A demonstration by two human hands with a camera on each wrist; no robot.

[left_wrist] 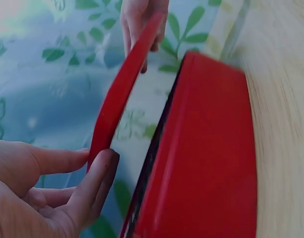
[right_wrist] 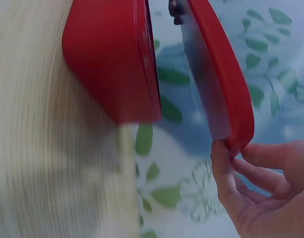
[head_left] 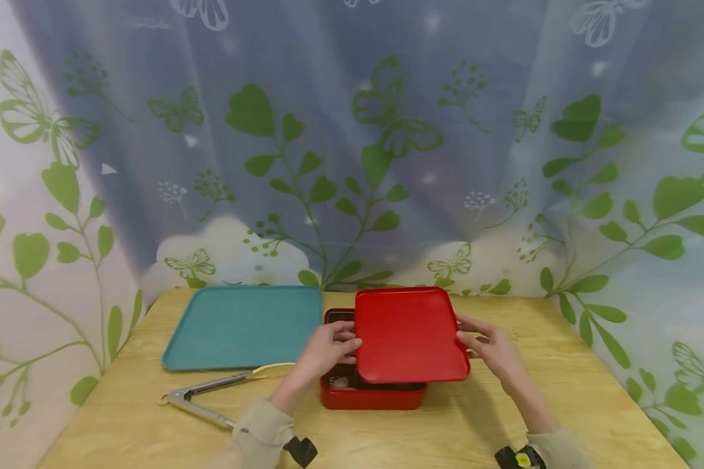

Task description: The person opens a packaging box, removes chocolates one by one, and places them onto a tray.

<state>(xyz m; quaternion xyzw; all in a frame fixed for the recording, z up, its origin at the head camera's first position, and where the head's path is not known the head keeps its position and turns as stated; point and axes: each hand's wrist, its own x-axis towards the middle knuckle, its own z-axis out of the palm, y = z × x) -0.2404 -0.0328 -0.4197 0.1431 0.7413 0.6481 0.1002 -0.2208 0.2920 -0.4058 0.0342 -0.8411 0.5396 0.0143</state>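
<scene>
Left hand (head_left: 328,348) and right hand (head_left: 493,348) pinch opposite edges of red lid (head_left: 409,333), held clear above red box (head_left: 372,394) at lower centre of frame. Teal tray (head_left: 243,326) and tongs (head_left: 211,391) lie left on table (head_left: 563,404).

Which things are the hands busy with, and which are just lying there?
Busy with:
- red lid, held clear above the box by the left hand and the right hand, one at each side edge
- red box underneath, open, on the wooden table

Just lying there:
- teal tray, left of the box
- metal tongs, in front of the tray
</scene>
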